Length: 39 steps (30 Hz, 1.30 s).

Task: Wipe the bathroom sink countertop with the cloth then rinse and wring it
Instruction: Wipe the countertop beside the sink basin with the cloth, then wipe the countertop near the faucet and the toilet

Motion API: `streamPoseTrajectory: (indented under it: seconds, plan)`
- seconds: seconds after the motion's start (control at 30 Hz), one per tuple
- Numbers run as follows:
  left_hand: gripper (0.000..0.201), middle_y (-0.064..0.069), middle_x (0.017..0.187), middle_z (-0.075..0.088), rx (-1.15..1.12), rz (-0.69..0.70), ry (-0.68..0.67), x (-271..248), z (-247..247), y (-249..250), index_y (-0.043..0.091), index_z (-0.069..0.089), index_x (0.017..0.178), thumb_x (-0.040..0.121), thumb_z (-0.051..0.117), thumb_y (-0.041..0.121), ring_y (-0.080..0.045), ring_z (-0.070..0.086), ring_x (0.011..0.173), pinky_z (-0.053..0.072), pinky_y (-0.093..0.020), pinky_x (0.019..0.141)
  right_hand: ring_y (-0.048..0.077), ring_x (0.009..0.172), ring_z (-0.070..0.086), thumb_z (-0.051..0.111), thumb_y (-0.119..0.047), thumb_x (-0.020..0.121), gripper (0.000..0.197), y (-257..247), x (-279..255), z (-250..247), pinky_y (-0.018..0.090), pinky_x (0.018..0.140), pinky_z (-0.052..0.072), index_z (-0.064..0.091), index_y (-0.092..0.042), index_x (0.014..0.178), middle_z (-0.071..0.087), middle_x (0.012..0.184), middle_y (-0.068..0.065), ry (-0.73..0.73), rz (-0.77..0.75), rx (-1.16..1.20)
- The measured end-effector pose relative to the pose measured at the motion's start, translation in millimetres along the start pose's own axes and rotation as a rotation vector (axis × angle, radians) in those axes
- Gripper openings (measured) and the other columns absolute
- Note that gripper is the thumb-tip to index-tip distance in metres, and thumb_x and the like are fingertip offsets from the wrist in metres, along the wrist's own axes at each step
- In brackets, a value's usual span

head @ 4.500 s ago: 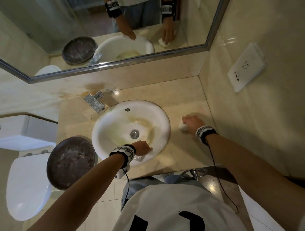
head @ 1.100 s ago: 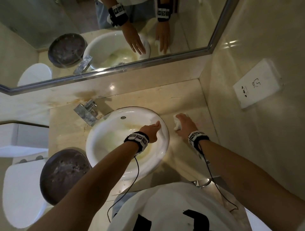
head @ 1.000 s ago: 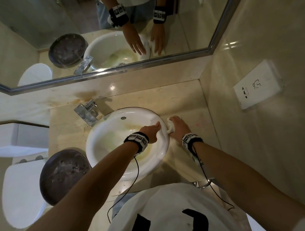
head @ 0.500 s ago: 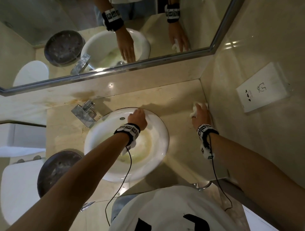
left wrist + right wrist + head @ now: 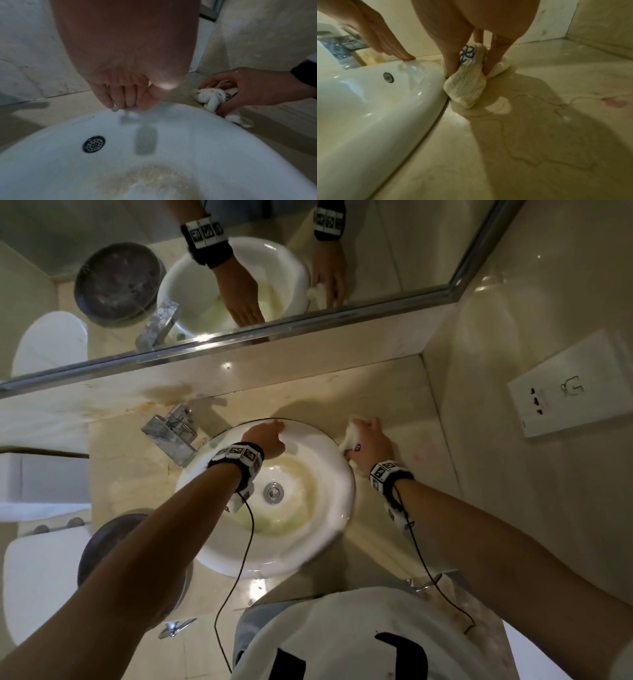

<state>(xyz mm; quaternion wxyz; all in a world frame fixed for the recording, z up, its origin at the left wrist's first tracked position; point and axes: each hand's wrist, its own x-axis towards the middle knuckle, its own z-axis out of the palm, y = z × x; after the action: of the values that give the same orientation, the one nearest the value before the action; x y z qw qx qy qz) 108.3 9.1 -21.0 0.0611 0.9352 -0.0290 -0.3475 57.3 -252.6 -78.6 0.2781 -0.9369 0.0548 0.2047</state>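
My right hand grips a bunched white cloth and presses it on the beige countertop against the sink's right rim. In the right wrist view the cloth shows a dark clover mark and sits pinched between the fingers. In the left wrist view the same cloth lies under the right hand. My left hand rests with straight fingertips on the far rim of the white sink, holding nothing.
A chrome faucet stands left of the basin. A dark round bowl sits at the counter's left, beside a white toilet. A wall socket plate is on the right wall. The mirror runs behind. Wet streaks mark the counter.
My right hand slid the cloth from the right wall corner back leftward to the sink's rim. The left hand stayed on the far rim of the basin.
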Motion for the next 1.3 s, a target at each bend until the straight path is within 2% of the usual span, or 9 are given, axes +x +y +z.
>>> streamPoseTrajectory:
  seconds: [0.2, 0.33, 0.47, 0.63, 0.77, 0.9, 1.0, 1.1, 1.3]
  plan:
    - [0.070, -0.004, 0.156, 0.041, -0.049, 0.039, -0.055, 4, -3, -17, 0.029, 0.031, 0.155, 0.090, 0.047, 0.010, -0.027, 0.041, 0.141, 0.034, -0.036, 0.115, 0.030, 0.108, 0.061, 0.081, -0.023, 0.077, 0.074, -16, 18, 1, 0.034, 0.083, 0.052, 0.046, -0.026, 0.141, 0.038, 0.136, 0.008, 0.036, -0.024, -0.047]
    - [0.073, 0.006, 0.160, 0.032, -0.113, 0.070, -0.101, 5, -1, -27, 0.033, 0.027, 0.156, 0.090, 0.046, 0.008, -0.023, 0.035, 0.145, 0.029, -0.035, 0.119, 0.033, 0.104, 0.061, 0.079, -0.020, 0.078, 0.071, -28, 31, 2, 0.036, 0.081, 0.054, 0.046, -0.022, 0.141, 0.039, 0.136, 0.011, 0.045, -0.043, -0.070]
    - [0.078, 0.014, 0.162, 0.022, -0.132, 0.110, -0.124, 7, 0, -32, 0.035, 0.025, 0.157, 0.088, 0.043, 0.004, -0.022, 0.034, 0.146, 0.029, -0.035, 0.119, 0.036, 0.105, 0.061, 0.078, -0.018, 0.079, 0.070, -45, 48, 6, 0.042, 0.085, 0.056, 0.047, -0.019, 0.141, 0.040, 0.138, 0.014, 0.049, -0.076, -0.066]
    - [0.081, 0.017, 0.164, 0.014, -0.161, 0.130, -0.147, 7, 2, -36, 0.036, 0.022, 0.157, 0.087, 0.041, 0.001, -0.022, 0.037, 0.144, 0.033, -0.033, 0.116, 0.035, 0.107, 0.060, 0.079, -0.018, 0.076, 0.068, -78, 72, 12, 0.040, 0.083, 0.057, 0.047, -0.019, 0.136, 0.040, 0.137, 0.013, 0.027, -0.137, -0.089]
    - [0.082, 0.014, 0.165, 0.008, -0.198, 0.141, -0.132, -1, 5, -35, 0.031, 0.016, 0.159, 0.088, 0.039, -0.002, -0.017, 0.026, 0.149, 0.028, -0.033, 0.119, 0.033, 0.115, 0.056, 0.077, -0.013, 0.074, 0.071, -97, 81, 0, 0.035, 0.096, 0.051, 0.050, -0.015, 0.139, 0.043, 0.138, 0.013, -0.018, -0.168, 0.010]
    - [0.071, 0.007, 0.166, 0.014, -0.304, 0.023, 0.049, -17, 18, -40, 0.022, 0.017, 0.159, 0.094, 0.040, 0.005, -0.016, 0.029, 0.148, 0.029, -0.036, 0.119, 0.028, 0.118, 0.054, 0.073, -0.010, 0.078, 0.065, -90, 54, -10, 0.035, 0.098, 0.050, 0.051, -0.016, 0.139, 0.041, 0.140, 0.008, 0.103, -0.184, 0.153]
    - [0.069, 0.000, 0.166, 0.016, -0.327, -0.068, 0.130, -34, 33, -57, 0.015, 0.018, 0.159, 0.095, 0.042, 0.004, -0.020, 0.029, 0.148, 0.030, -0.036, 0.118, 0.029, 0.119, 0.053, 0.078, -0.017, 0.079, 0.066, -76, 21, -5, 0.034, 0.098, 0.049, 0.050, -0.018, 0.139, 0.041, 0.139, 0.007, 0.070, -0.190, 0.079]
    - [0.070, 0.000, 0.166, 0.013, -0.309, -0.114, 0.124, -53, 47, -78, 0.014, 0.014, 0.160, 0.095, 0.041, 0.003, -0.017, 0.018, 0.152, 0.022, -0.034, 0.121, 0.029, 0.118, 0.054, 0.082, -0.024, 0.077, 0.067, -60, -6, 8, 0.037, 0.094, 0.051, 0.051, -0.017, 0.136, 0.044, 0.135, 0.007, 0.011, -0.216, -0.021]
    - [0.071, -0.001, 0.167, 0.011, -0.292, -0.161, 0.095, -82, 65, -114, 0.016, 0.013, 0.160, 0.096, 0.042, 0.007, -0.018, 0.017, 0.152, 0.022, -0.033, 0.122, 0.035, 0.115, 0.055, 0.086, -0.023, 0.074, 0.065, -60, -18, 38, 0.041, 0.097, 0.050, 0.053, -0.014, 0.129, 0.047, 0.130, 0.013, 0.085, -0.031, 0.003]
